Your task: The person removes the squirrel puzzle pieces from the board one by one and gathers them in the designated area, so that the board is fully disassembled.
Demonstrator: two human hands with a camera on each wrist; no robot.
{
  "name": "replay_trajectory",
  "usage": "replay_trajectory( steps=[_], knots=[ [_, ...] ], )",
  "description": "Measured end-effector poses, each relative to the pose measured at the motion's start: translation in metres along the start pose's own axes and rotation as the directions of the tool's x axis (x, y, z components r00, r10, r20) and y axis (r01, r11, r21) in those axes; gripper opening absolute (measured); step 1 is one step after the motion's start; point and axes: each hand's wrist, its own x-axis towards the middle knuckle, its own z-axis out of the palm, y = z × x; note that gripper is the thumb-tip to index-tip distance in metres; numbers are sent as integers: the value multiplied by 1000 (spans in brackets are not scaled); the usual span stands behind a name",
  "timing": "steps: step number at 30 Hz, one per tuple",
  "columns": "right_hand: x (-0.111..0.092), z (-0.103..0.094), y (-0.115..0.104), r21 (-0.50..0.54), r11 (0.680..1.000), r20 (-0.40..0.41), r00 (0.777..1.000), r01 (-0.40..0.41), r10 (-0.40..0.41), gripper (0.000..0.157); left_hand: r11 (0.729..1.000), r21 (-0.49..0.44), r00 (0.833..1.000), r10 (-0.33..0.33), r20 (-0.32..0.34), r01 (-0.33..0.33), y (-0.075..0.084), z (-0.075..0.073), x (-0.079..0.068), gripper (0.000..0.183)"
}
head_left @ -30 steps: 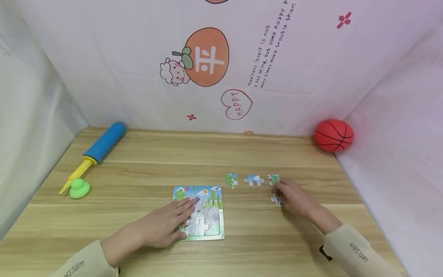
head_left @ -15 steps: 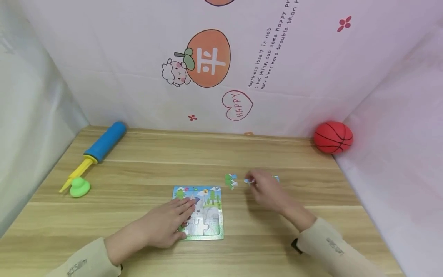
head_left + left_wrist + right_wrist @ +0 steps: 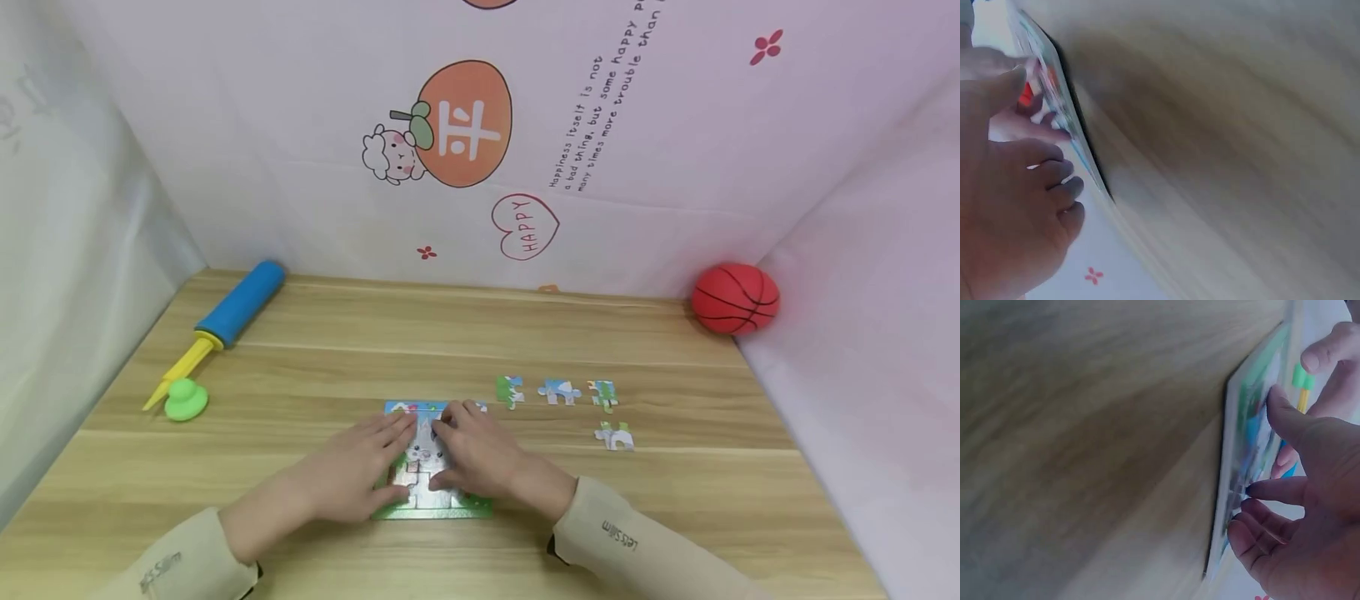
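Note:
A square jigsaw puzzle (image 3: 435, 513) with a green and blue border lies on the table, with a grey animal in its picture. Over its left side lies my left hand (image 3: 352, 473), fingers stretched across the pieces. My right hand (image 3: 480, 454) covers the right side; in the right wrist view its thumb (image 3: 1280, 403) and fingertips touch the puzzle, spread apart. Both hands hide much of the picture. Loose jigsaw pieces lie to the right: a green one (image 3: 509, 390), a blue one (image 3: 559, 391), a third (image 3: 602, 394) and, nearer me, a grey-white one (image 3: 617, 437).
At the back left lies a blue and yellow hand pump (image 3: 243, 304), with a green toy duck (image 3: 185, 400) by its tip. A red toy basketball (image 3: 736, 300) sits in the back right corner. White printed cloth (image 3: 322, 217) encloses the wooden table (image 3: 360, 350).
My right hand has swept left from the loose pieces onto the puzzle, leaving those pieces uncovered on the table. My left hand has stayed on the puzzle's left side.

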Motion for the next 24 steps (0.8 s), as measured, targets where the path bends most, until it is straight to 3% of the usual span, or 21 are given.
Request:
replay_trajectory(
  steps=[6,24],
  knots=[
    [1,3,0,43,999,-29,999,-18,19,75,999,24,997,-39,59,38,-5,4,-5,72],
    [2,4,-3,75,995,-55,996,-65,69,74,998,39,995,-44,85,41,2,1,-5,67]
  ],
)
